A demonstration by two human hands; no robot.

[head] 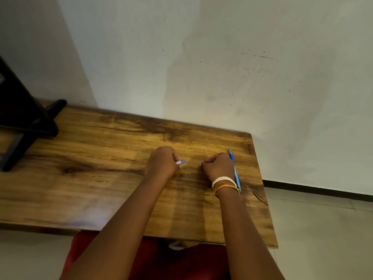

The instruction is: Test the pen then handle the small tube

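Over the wooden table (101,158), the left hand (161,161) pinches a small blurred translucent piece (181,162); right of it, the right hand (219,166) is curled, contents unclear, with a blue pen (236,174) lying just beyond it.

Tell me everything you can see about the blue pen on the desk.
The blue pen is slim, plastic-looking, with a darker blue upper section and a paler, translucent-looking barrel. It lies flat on the wooden desk near the right edge, its fine tip pointing away toward the wall. It sits just beside the right hand and banded wrist, which partly hide it; whether they touch it cannot be told.
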